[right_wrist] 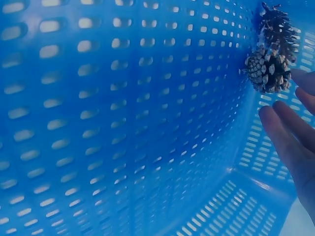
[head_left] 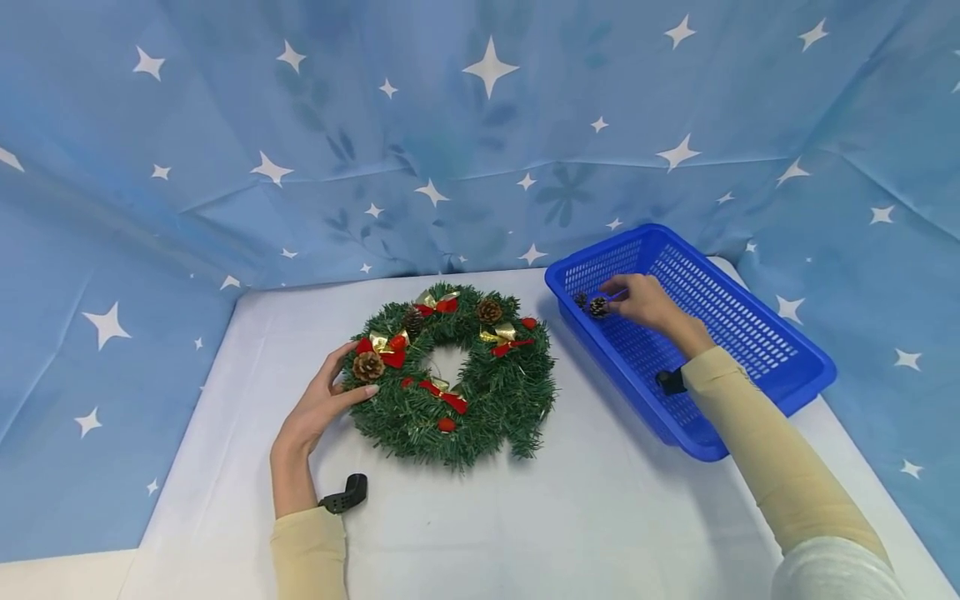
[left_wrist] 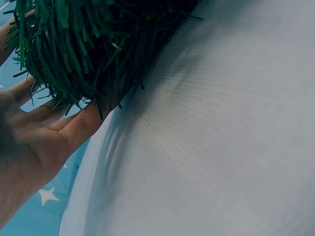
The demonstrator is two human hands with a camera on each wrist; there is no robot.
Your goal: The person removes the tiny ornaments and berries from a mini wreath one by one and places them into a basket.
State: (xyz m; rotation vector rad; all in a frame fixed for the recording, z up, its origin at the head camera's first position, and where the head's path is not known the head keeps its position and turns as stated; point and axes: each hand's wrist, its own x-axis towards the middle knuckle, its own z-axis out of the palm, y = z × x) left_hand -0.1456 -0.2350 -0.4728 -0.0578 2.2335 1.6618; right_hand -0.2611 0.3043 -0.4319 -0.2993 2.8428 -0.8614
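On the white table (head_left: 442, 533), the blue basket (head_left: 813, 375) sits at about three o'clock from the green wreath (head_left: 495, 392), which lies in front of me. My left hand (head_left: 315, 408) is at the wreath's nine o'clock, holding its rim with thumb over the top and fingers at the outer edge. My right hand (head_left: 648, 302) is inside the basket, towards its nine-to-ten o'clock end, fingers bent; I can't tell whether they pinch or merely touch the nearer loose cone (head_left: 597, 307).

I'd judge the trimming well along: bows (head_left: 447, 397) are on at six, ten, twelve and two o'clock, fitted cones (head_left: 368, 367) at nine, eleven and one, plus small red berries (head_left: 447, 425). What seems left is that loose cone and the one just beside it, with plain greenery showing from three to five o'clock.
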